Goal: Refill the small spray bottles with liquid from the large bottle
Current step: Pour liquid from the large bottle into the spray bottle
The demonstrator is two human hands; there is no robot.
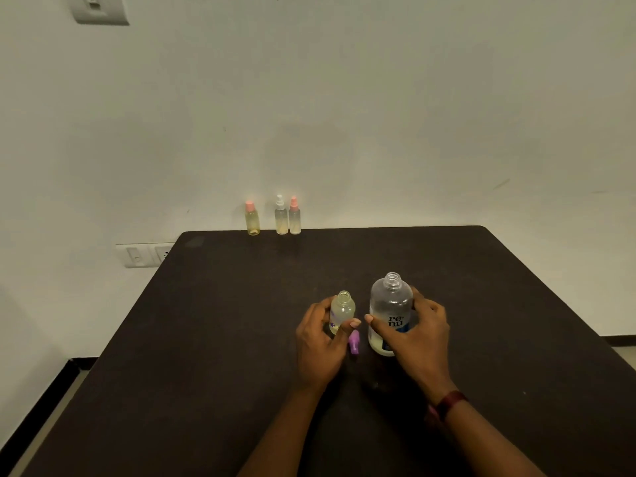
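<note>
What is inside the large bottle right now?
The uncapped large bottle shows pale yellowish liquid near its base. The right hand gripping it and the label hide how high the liquid reaches.

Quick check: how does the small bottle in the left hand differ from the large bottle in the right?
The large bottle is far taller and wider than the small bottle. The large bottle bears dark printed lettering; the small bottle only a purple mark. The left hand grips the small bottle, the right hand the large bottle. Both are clear, uncapped, upright on the table, with pale liquid inside.
</note>
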